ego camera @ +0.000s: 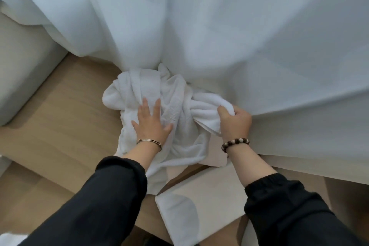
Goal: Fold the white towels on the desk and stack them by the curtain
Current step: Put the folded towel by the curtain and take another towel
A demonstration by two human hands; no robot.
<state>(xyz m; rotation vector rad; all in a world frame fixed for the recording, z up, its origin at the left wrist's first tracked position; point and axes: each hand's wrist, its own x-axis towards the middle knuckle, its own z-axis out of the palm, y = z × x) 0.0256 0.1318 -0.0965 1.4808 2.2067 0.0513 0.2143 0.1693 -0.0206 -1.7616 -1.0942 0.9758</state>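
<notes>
Crumpled white towels [175, 110] heaped mid-frame on the wooden desk [60, 126], touching the sheer curtain [199, 26] above, left hand [152, 124] pressing flat with fingers spread, right hand [235, 122] clutching a bunched fold, bare wood open at left, towel end drooping over the lower edge.

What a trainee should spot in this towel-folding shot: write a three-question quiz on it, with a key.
1. True or false: the left grip lies flat, fingers spread, on the towels.
2. Which one is curled round a bunch of towel? A: left grip. B: right grip.
3. Fill the gap: the crumpled towels touch the ____ behind them.
Key: 1 true; 2 B; 3 curtain.
</notes>
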